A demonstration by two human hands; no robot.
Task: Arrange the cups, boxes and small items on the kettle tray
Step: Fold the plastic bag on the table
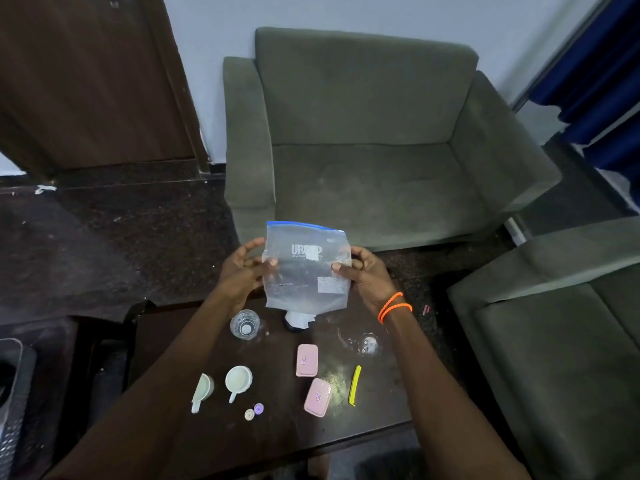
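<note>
I hold a clear zip bag (306, 268) with a blue seal upright above the dark table (214, 434). My left hand (242, 270) pinches its left edge and my right hand (363, 271) its right edge. Below on the table stand a clear glass (245, 324) and another glass lying on its side (363, 344). Two pink boxes (307, 360) (318, 397) lie in the middle. Two pale cups with handles (202, 391) (238, 381) sit at the left, with two small round items (254, 411) near them. A yellow strip (355, 385) lies at the right.
A dark object with a white label (298, 322) sits partly hidden under the bag. A green armchair (363, 133) stands behind the table and another (554, 323) to the right. A dark basket (14, 393) is at the left edge.
</note>
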